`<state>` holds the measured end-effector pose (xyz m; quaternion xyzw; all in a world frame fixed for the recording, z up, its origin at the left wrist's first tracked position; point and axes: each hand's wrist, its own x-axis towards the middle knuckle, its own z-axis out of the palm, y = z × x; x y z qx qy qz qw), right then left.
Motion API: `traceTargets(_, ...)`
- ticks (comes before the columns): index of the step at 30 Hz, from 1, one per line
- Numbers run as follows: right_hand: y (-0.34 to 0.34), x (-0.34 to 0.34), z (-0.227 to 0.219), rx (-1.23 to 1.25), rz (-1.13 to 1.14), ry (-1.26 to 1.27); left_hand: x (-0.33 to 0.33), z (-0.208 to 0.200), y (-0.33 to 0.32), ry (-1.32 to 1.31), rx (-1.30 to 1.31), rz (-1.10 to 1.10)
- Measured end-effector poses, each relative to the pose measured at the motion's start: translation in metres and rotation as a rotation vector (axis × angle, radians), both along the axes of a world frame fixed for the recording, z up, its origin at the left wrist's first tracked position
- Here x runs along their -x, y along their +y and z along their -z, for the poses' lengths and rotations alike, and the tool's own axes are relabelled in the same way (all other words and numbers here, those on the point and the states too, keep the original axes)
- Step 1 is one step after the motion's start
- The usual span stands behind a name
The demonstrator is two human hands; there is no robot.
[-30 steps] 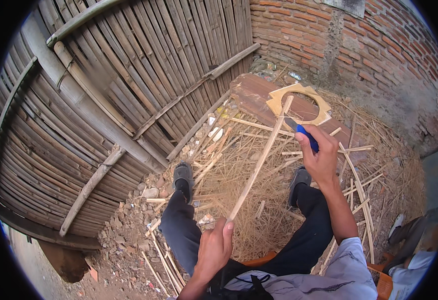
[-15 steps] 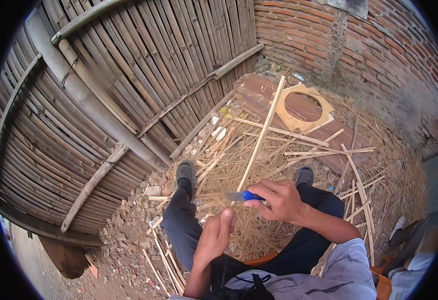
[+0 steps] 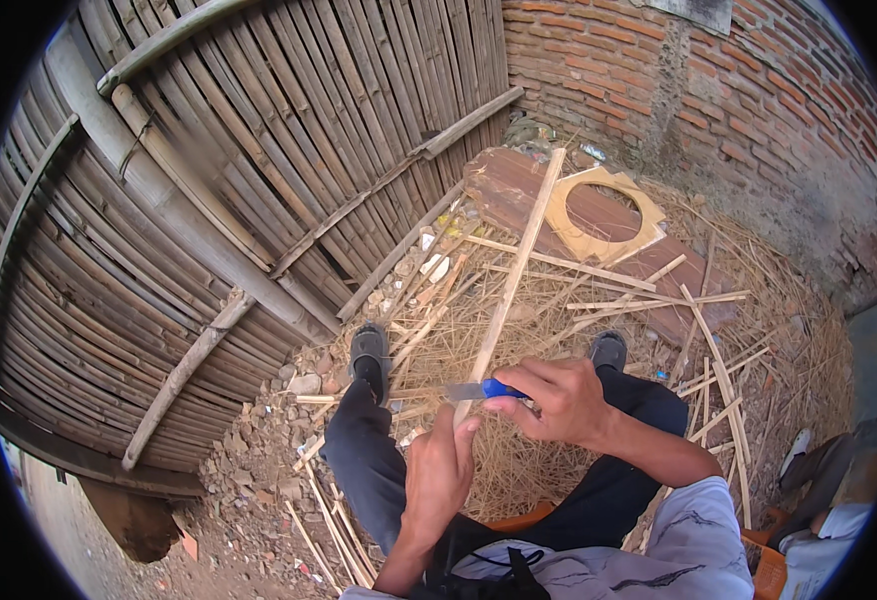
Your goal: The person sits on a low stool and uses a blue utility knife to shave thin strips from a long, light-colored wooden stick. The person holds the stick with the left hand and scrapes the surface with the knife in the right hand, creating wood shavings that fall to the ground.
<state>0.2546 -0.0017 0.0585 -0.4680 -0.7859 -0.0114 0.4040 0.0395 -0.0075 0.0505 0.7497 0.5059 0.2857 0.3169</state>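
Observation:
My left hand is closed around the lower end of a long, pale bamboo strip, which slants up and away from me. In my right hand is a knife with a blue handle, gripped with the fingers wrapped round it. The blade points left and lies across the strip just above my left hand. Part of the handle is hidden by my right fingers.
Shavings cover the ground between my shoes, with loose strips at right. A brown board carries a yellowish panel with a round hole. A bamboo wall stands left, a brick wall behind. Another person's leg shows at far right.
The bamboo strip has turned in my left hand, so a wider face now shows. My left hand has rolled slightly, and the knife stays across the strip near the same place.

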Motion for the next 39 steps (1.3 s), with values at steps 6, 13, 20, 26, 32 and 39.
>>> traceTargets(6,0.029,-0.048,-0.01,-0.089,0.259,0.154,0.009,0.01,-0.016,0.069,0.093,0.015)
traceTargets(13,0.035,-0.07,-0.012,-0.047,0.276,0.205,0.031,0.021,-0.017,-0.028,0.17,0.11)
traceTargets(20,0.024,-0.032,0.007,-0.002,0.073,0.158,0.032,0.021,-0.003,-0.158,0.274,0.151)
traceTargets(26,0.011,-0.006,0.014,0.032,-0.01,0.063,0.024,0.024,0.003,-0.315,0.313,0.137)
traceTargets(32,0.011,0.002,0.014,-0.034,-0.054,0.028,0.015,0.019,0.006,-0.373,0.273,0.154)
traceTargets(39,0.007,0.004,0.013,-0.017,-0.037,0.014,0.006,0.015,0.004,-0.226,0.117,0.089)
